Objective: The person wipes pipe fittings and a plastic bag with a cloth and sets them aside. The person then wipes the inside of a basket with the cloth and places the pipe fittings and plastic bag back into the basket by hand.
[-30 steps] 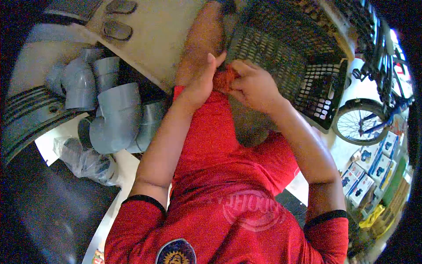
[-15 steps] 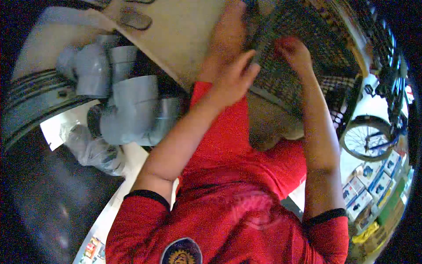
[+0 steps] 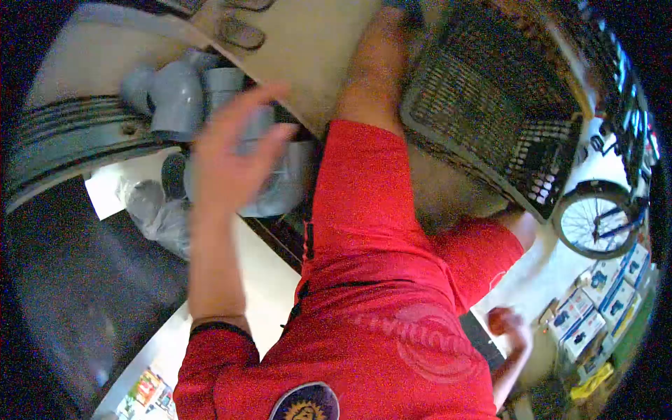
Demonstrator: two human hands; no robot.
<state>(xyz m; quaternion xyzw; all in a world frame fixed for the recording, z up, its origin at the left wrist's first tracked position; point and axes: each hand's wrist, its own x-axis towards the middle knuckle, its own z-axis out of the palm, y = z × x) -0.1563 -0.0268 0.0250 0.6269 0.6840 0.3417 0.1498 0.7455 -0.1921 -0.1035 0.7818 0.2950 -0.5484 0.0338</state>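
My left hand (image 3: 241, 154) is raised over several large grey pipe elbows (image 3: 176, 98), its fingers and thumb spread and smeared by motion. Nothing shows between them; whether it touches a fitting I cannot tell. Low beside my right hip is my right hand (image 3: 516, 332), its fingers curled around something small and reddish (image 3: 498, 320), too blurred to name. A dark plastic crate (image 3: 448, 84) with a slotted wall lies beyond my knees, away from both hands.
A clear plastic bag (image 3: 150, 210) lies beside the fittings. To the right are a bicycle wheel (image 3: 596, 220), printed boxes (image 3: 581, 322) and a yellow item (image 3: 591, 381). Sandals (image 3: 241, 33) lie on the floor at the top.
My left hand has swung left from above my leg to the grey fittings. My right hand has dropped from over the crate to beside my hip. The view has shifted slightly.
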